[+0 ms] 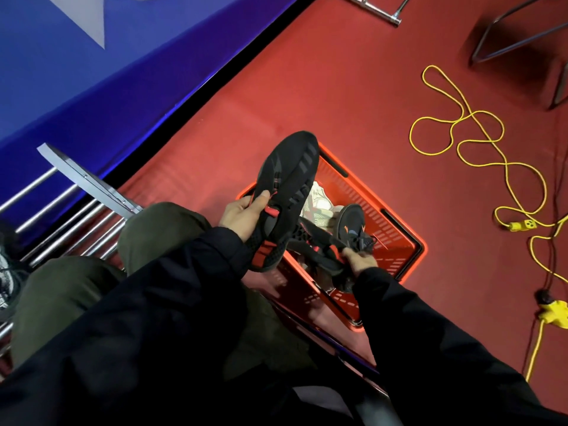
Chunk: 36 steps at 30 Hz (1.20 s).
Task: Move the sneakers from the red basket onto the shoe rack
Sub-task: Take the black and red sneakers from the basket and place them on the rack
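The person stands over the red basket (396, 238) on the carpet, both hands busy and a little apart. The left hand (242, 215) grips a black sneaker with red tabs (285, 192) by the collar edge, thumb on top, and holds it up over the basket's near corner. The right hand (358, 261) pinches a second dark sneaker (350, 230) near its laces, down inside the basket, where a pale shoe (319, 201) lies underneath. These look light and soft in the knit upper, stiffer in the sole, so the collar or heel seems the surest place to hold; the laces could snag on the basket. The shoe rack (73, 216), with its metal bars, waits just to the left.
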Each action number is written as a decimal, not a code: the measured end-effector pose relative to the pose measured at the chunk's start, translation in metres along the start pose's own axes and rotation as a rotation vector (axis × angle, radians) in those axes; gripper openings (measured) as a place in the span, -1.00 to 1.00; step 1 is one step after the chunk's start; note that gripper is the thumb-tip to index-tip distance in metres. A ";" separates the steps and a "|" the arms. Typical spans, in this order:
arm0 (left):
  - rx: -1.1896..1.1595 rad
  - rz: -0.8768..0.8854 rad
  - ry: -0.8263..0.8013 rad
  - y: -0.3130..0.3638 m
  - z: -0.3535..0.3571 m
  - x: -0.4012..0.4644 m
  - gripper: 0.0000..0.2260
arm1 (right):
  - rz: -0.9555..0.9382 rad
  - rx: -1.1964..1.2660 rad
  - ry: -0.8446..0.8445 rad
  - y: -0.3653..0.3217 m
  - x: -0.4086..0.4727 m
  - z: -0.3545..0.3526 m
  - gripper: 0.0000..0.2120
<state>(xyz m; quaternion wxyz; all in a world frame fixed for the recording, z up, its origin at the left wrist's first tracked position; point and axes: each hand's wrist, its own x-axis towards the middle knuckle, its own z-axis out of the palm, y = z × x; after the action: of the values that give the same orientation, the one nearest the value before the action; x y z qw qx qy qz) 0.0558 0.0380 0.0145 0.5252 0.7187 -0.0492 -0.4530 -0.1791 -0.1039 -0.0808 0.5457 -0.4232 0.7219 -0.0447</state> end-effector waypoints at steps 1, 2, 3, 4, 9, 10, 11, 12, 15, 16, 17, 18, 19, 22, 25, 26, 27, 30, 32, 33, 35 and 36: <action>-0.007 0.001 0.023 0.001 0.000 0.001 -0.70 | 0.019 0.031 -0.044 0.003 -0.003 0.003 -0.69; 0.004 -0.001 0.047 0.004 0.000 0.001 -0.70 | 0.027 0.103 -0.065 0.003 -0.011 0.005 -0.77; 0.035 -0.008 0.068 0.006 -0.001 0.002 -0.70 | 0.009 0.213 -0.076 0.003 -0.020 0.007 -0.82; 0.059 -0.028 0.095 0.009 -0.001 0.002 -0.69 | -0.019 0.315 -0.085 0.004 -0.028 0.009 -0.85; 0.050 -0.001 0.133 0.004 -0.005 0.007 -0.51 | -0.078 0.502 -0.156 -0.013 -0.064 0.018 -0.81; 0.014 0.008 0.134 0.004 -0.005 0.006 -0.55 | -0.087 0.491 -0.181 -0.020 -0.068 0.022 -0.83; -0.038 0.010 0.128 0.004 -0.004 0.005 -0.63 | -0.098 0.475 -0.211 -0.025 -0.073 0.027 -0.83; -0.088 0.016 0.128 0.004 -0.004 0.001 -0.71 | -0.114 0.453 -0.238 -0.028 -0.077 0.032 -0.84; -0.158 0.023 0.137 0.006 -0.008 -0.001 -0.66 | -0.183 0.448 -0.303 -0.036 -0.095 0.041 -0.85; -0.187 0.018 0.146 0.006 -0.009 -0.002 -0.63 | -0.195 0.431 -0.303 -0.038 -0.100 0.043 -0.85; -0.231 0.010 0.148 0.001 -0.013 0.005 -0.56 | -0.208 0.418 -0.313 -0.041 -0.106 0.045 -0.84; -0.290 -0.012 0.139 0.001 -0.017 0.006 -0.47 | -0.227 0.409 -0.333 -0.043 -0.111 0.047 -0.85; -0.371 -0.051 0.102 0.006 -0.020 0.000 -0.40 | -0.241 0.399 -0.368 -0.045 -0.116 0.051 -0.85; -0.535 -0.112 -0.091 0.021 -0.021 -0.024 -0.71 | -0.313 0.330 -0.470 -0.053 -0.132 0.066 -0.83; -0.505 -0.122 -0.141 0.023 -0.018 -0.034 -0.71 | -0.478 0.128 -0.505 -0.059 -0.140 0.080 -0.79; -0.508 -0.107 -0.142 0.025 -0.018 -0.039 -0.68 | -0.508 0.078 -0.528 -0.062 -0.142 0.083 -0.76; -0.519 -0.088 -0.134 0.025 -0.020 -0.038 -0.68 | -0.531 0.051 -0.554 -0.065 -0.146 0.084 -0.73; -0.507 -0.042 -0.121 0.027 -0.029 -0.041 -0.88 | -0.540 0.065 -0.617 -0.071 -0.158 0.081 -0.77; -0.491 0.002 -0.120 0.026 -0.033 -0.043 -0.90 | -0.504 0.100 -0.658 -0.073 -0.163 0.083 -0.79; -0.488 0.019 -0.108 0.026 -0.034 -0.046 -0.89 | -0.493 0.125 -0.669 -0.074 -0.165 0.084 -0.78; -0.494 0.066 -0.067 0.024 -0.033 -0.048 -0.80 | -0.444 0.235 -0.731 -0.072 -0.173 0.088 -0.74; -0.486 0.101 -0.035 0.025 -0.031 -0.051 -0.78 | -0.411 0.305 -0.738 -0.071 -0.179 0.090 -0.68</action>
<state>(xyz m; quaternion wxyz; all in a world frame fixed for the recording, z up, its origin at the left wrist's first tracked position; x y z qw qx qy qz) 0.0580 0.0765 0.0658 0.7036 0.5599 0.0164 -0.4373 -0.0562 0.0042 0.0546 0.8024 -0.4604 0.3651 -0.1042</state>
